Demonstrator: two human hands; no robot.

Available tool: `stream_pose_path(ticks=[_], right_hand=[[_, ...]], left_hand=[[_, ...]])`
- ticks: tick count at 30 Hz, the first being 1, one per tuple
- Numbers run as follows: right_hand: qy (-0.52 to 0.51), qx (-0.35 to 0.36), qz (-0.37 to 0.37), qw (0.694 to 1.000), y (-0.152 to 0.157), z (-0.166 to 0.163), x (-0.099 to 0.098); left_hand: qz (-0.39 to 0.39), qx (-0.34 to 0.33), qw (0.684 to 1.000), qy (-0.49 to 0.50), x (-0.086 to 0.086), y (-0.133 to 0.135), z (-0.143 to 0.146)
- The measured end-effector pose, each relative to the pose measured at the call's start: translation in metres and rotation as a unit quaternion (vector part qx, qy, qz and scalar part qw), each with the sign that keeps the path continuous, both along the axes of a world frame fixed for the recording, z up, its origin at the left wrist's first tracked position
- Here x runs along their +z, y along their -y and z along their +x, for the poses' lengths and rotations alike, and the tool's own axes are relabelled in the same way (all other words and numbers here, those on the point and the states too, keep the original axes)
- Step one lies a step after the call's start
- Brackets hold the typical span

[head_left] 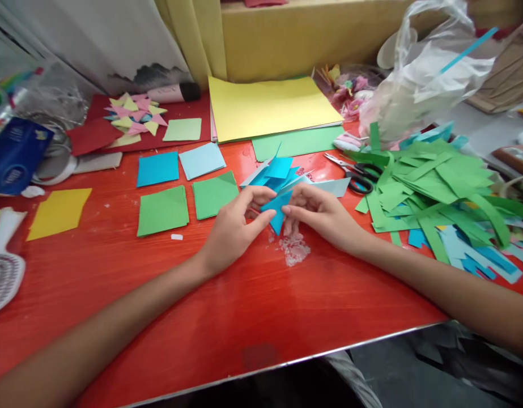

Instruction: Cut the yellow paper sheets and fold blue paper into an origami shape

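Note:
Between my two hands is a small folded piece of blue paper point(278, 214), its point turned down toward me. My left hand point(239, 218) pinches its left side with thumb and fingers. On the other side, my right hand point(316, 212) grips the paper's right edge, its lower fingers partly hidden. Just behind my hands lies a loose heap of folded blue paper pieces point(280, 168), with pale blue ones among them. A crumpled clear scrap point(295, 249) rests on the red table below the held paper.
Green square sheets point(162, 211), blue squares point(157, 169) and pale blue squares point(202, 160) lie at left. Scissors point(357, 171) sit beside a pile of green paper strips point(435, 175) at right. Yellow sheets point(273, 107) are at the back. The table's front edge point(295, 359) runs nearby.

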State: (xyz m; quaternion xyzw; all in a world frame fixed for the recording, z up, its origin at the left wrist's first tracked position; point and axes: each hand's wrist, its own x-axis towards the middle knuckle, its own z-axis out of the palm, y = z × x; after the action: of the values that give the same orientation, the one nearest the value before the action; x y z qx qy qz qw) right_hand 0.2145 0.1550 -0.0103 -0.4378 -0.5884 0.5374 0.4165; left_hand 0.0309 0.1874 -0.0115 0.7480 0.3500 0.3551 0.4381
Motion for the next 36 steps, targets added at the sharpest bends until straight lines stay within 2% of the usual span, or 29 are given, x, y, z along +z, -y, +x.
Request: stream_pose_path(ticks=[2, 7, 11, 15, 24, 29, 36], right_hand=[[-0.027, -0.010, -0.012, 1.000, -0.0001, -0.0004, 0.0001], [-0.007, -0.003, -0.010, 1.000, 0.0007, -0.0001, -0.0014], [-0.021, -0.033, -0.011, 0.999, 0.0004, 0.0004, -0.0022], [-0.016, -0.032, -0.028, 0.999, 0.0005, 0.0001, -0.0016], [0.038, -0.005, -0.014, 0.999, 0.0027, -0.0001, -0.0005], [0.011, -0.059, -0.020, 0.998, 0.0017, 0.0001, 0.0013], [-0.025, -0.051, -0.016, 0.998, -0.0025, 0.0020, -0.0029]], left_hand=[[-0.005, 0.013, 1.000, 0.003, 0.0011, -0.0012, -0.0003], [0.060, 0.021, 0.998, -0.020, 0.0041, -0.0008, -0.0013], [-0.018, 0.041, 0.999, -0.015, 0.0001, -0.0012, -0.0003], [-0.097, 0.017, 0.995, -0.009, -0.0013, -0.0028, 0.0002], [-0.069, -0.011, 0.996, -0.055, 0.0047, -0.0016, -0.0002], [-0.119, 0.001, 0.992, -0.032, 0.0045, -0.0009, -0.0016], [-0.140, 0.035, 0.989, -0.001, 0.0041, -0.0027, -0.0001]])
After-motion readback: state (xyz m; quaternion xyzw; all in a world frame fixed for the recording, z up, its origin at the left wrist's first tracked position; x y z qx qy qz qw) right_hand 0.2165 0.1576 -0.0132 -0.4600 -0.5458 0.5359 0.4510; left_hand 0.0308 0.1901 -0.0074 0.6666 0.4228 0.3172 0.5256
